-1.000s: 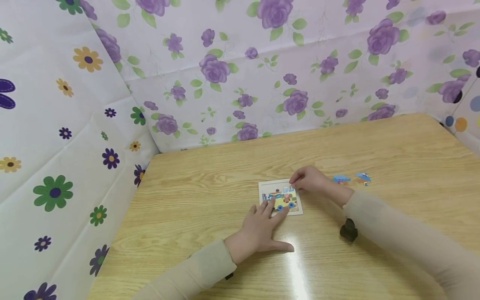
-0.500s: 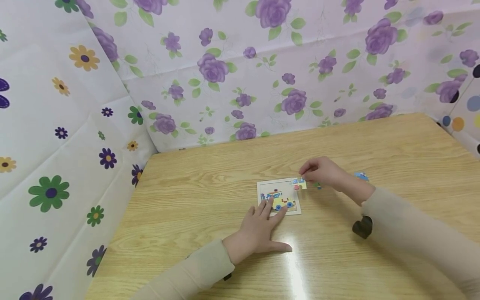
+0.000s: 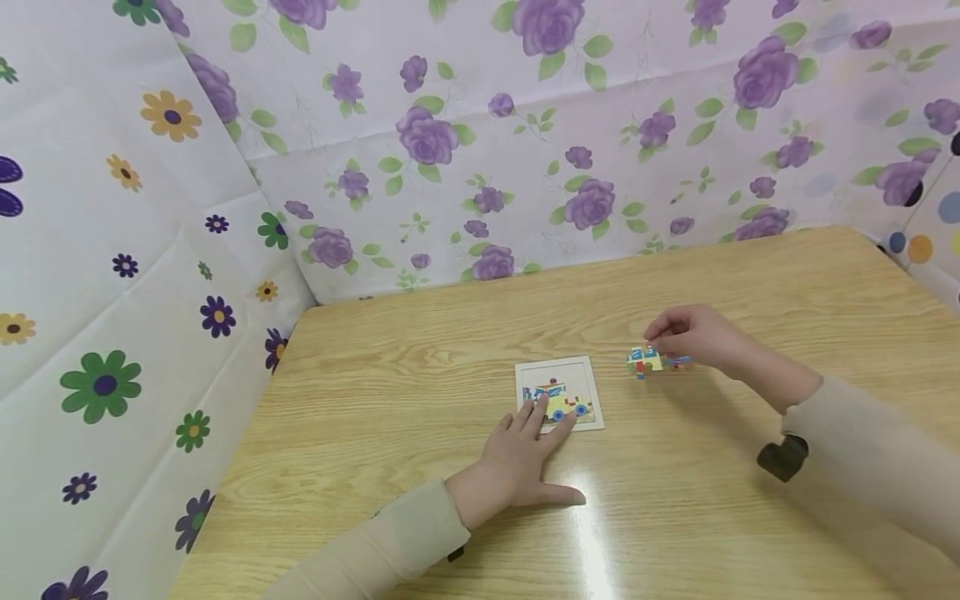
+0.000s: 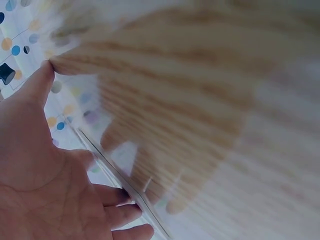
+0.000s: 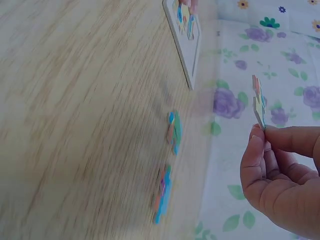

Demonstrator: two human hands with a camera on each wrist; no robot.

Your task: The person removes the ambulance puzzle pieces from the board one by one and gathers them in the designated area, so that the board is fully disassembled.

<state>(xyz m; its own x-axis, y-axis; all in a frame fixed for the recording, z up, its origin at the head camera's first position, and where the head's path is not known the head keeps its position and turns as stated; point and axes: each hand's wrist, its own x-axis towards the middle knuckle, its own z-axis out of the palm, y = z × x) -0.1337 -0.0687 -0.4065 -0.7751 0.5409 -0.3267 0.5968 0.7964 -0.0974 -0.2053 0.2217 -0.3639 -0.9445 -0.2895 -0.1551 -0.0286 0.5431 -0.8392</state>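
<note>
A white-framed jigsaw board (image 3: 576,372) with a partly filled vehicle picture lies on the table. My left hand (image 3: 512,463) rests over its near left side, fingers spread and thumb out to the right. In the left wrist view the fingertips meet the board's edge (image 4: 122,181). Right of the board, my right hand (image 3: 693,335) pinches a yellow and blue puzzle piece (image 3: 645,359) between thumb and forefinger, held above the table. The right wrist view shows this puzzle piece (image 5: 259,104) nearly edge-on. Below it lie a green and blue piece (image 5: 174,132) and a blue piece (image 5: 163,194).
The wooden table (image 3: 420,358) ends at a purple-flowered cloth (image 3: 480,167) behind. Another flowered cloth (image 3: 150,333) hangs on the left, and a dotted one (image 3: 941,225) at the right. Loose pieces are partly hidden in the head view.
My right hand has lifted the puzzle piece off the board and carried it to the right, over the loose pieces. The left hand has stayed in place.
</note>
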